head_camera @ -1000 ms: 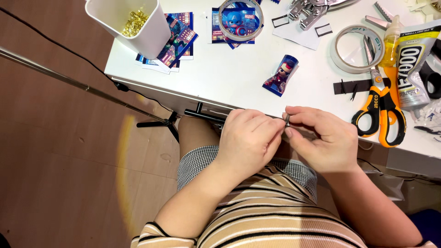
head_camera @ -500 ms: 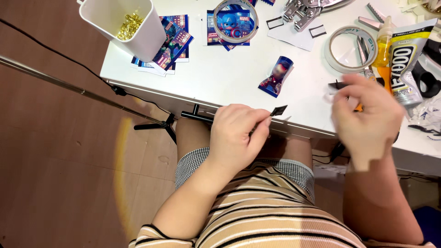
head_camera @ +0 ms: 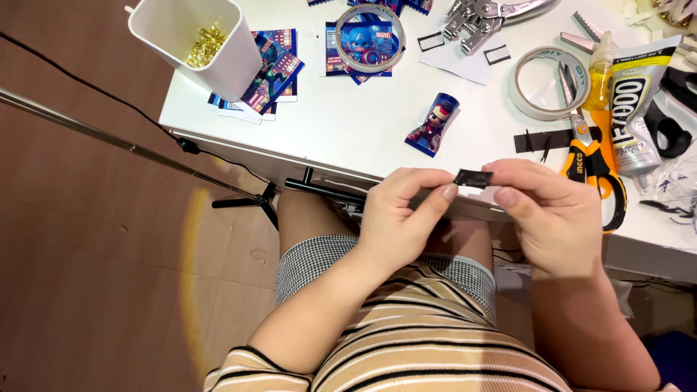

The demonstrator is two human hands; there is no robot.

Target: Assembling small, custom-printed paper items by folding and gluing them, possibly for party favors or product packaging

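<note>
A small black rectangular strip (head_camera: 473,177) is pinched between the fingertips of my left hand (head_camera: 403,210) and my right hand (head_camera: 555,214), just in front of the white table's near edge (head_camera: 239,141), above my lap. Both hands grip it from opposite ends. On the table beyond lie a small blue and red printed packet (head_camera: 434,125), a longer black strip (head_camera: 541,139) and orange-handled scissors (head_camera: 592,163).
A white cup holding gold clips (head_camera: 196,45) stands at the table's left corner on printed cards (head_camera: 272,69). Two tape rings (head_camera: 369,36) (head_camera: 546,83), a metal punch tool (head_camera: 479,18), a glue bottle (head_camera: 599,72) and a glue tube (head_camera: 635,109) lie further back. A tripod leg (head_camera: 131,149) crosses the brown floor.
My right hand reached out to the table by the scissors and has come back. Both hands now hold the black strip together, as they were joined a second ago.
</note>
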